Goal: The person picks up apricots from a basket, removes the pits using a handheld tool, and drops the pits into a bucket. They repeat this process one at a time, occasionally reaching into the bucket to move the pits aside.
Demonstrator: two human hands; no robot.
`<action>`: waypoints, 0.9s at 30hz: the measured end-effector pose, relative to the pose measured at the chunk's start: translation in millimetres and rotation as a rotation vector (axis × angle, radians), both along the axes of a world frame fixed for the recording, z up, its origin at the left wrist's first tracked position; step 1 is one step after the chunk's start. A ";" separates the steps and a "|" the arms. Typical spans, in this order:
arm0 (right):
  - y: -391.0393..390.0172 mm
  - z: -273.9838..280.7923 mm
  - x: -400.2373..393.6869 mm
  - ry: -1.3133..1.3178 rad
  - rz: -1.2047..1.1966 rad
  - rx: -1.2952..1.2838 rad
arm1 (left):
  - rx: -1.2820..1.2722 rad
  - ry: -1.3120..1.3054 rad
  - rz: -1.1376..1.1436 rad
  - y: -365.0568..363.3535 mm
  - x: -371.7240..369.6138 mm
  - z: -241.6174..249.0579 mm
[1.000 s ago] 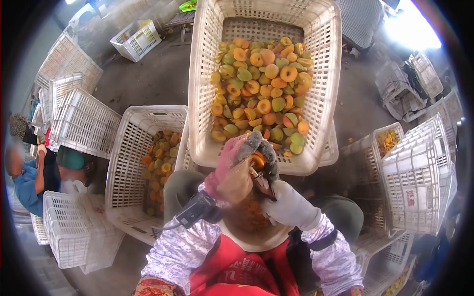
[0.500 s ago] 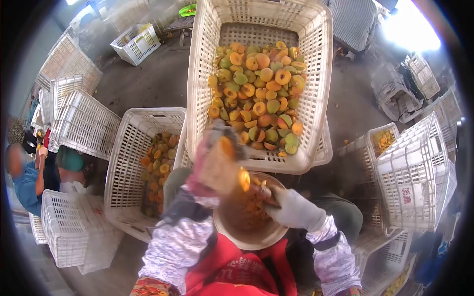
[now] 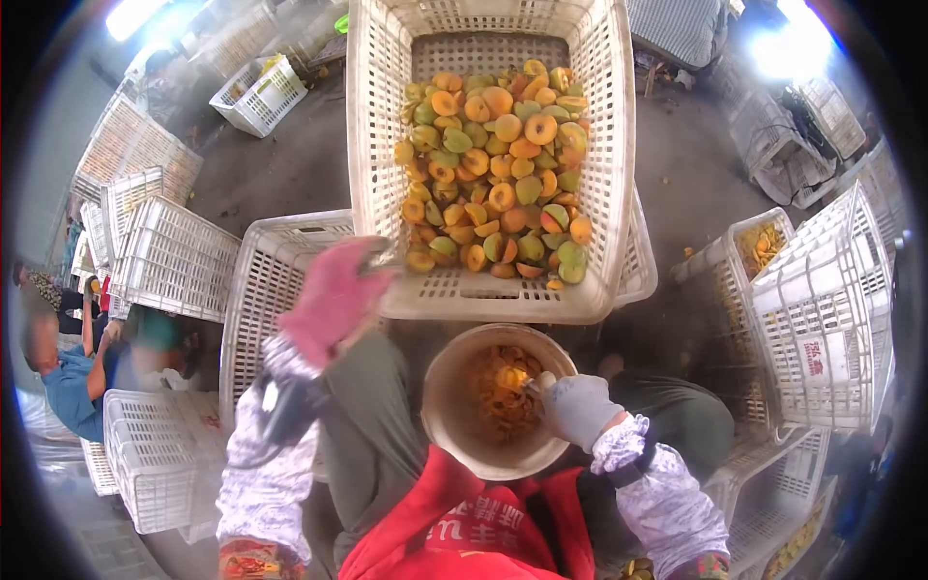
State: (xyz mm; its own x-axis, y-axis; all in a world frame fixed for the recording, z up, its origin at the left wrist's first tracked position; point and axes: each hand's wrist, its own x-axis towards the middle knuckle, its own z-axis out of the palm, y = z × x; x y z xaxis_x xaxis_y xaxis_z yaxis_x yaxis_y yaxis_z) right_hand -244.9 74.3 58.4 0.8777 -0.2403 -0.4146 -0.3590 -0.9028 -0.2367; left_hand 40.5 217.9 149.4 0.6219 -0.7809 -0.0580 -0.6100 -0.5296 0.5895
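My left hand [image 3: 338, 295], in a pink glove, is beside the near left corner of a big white crate [image 3: 503, 307]. Its fingers look apart, with nothing seen between them. Halved orange-fleshed peaches [image 3: 498, 179] fill the crate's floor. My right hand [image 3: 578, 411], in a pale grey glove, closes around a small metal-tipped tool [image 3: 533, 384] over the right side of a white bucket [image 3: 440, 425]. An orange piece of fruit [image 3: 511, 378] shows at the tool's tip. Orange scraps [image 3: 498, 411] lie in the bucket, which stands between my knees.
Another white crate [image 3: 253, 280] stands to the left, partly behind my left arm. Stacked crates [image 3: 159, 454] and a person in a blue shirt [image 3: 72, 382] are farther left. More crates [image 3: 822, 319] line the right side, some holding yellow fruit [image 3: 762, 248].
My left hand has swung from above the bucket out to the left, and the orange fruit seen by it is gone from there. My right hand has lowered slightly over the bucket.
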 end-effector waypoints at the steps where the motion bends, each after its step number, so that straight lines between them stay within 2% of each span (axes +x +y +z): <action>1: -2.6 -4.8 -3.0 0.015 0.007 -0.026 | 0.068 0.178 -0.038 -27.4 -9.0 1.6; 3: -5.0 1.0 -3.1 0.005 -0.009 0.004 | 0.288 0.206 -0.079 -77.9 -20.4 -9.1; 5: -5.7 4.9 -2.6 -0.002 -0.023 0.016 | 0.548 0.016 -0.170 -120.7 -3.8 -68.6; 9: -12.4 -1.1 1.0 -0.047 -0.050 0.013 | 0.532 -0.092 -0.204 -138.9 14.3 -156.4; 12: -10.4 -3.3 4.7 -0.093 -0.138 0.007 | 0.558 -0.097 -0.253 -146.3 20.0 -165.7; 14: -12.2 -5.5 8.8 -0.247 -0.134 -0.091 | 0.539 -0.092 -0.268 -143.0 20.2 -161.5; 17: -13.1 -4.9 12.4 -0.224 -0.187 -0.048 | 0.429 -0.108 -0.197 -137.5 13.7 -156.7; 19: -17.7 -13.6 15.5 -0.171 -0.182 -0.025 | 0.303 0.099 -0.088 -129.7 22.3 -148.0; 20: -19.1 -18.4 17.0 -0.124 -0.172 -0.002 | 0.303 0.098 -0.089 -124.3 27.1 -149.4; 22: -20.6 -19.1 21.5 -0.129 -0.176 -0.016 | 0.050 0.498 -0.078 -114.0 47.5 -162.9; 23: -23.5 -16.1 24.3 -0.166 -0.178 0.028 | -0.075 0.181 -0.376 -107.4 69.6 -187.3; 24: -26.3 -13.3 26.4 -0.203 -0.176 0.073 | -0.081 0.166 -0.369 -103.5 67.6 -176.0; 26: -30.3 -12.8 20.0 -0.181 -0.097 0.063 | -0.512 0.889 -0.202 -89.9 47.3 -152.9; 27: -31.3 -11.9 17.9 -0.144 -0.032 0.059 | -0.592 1.146 -0.150 -84.8 37.0 -148.0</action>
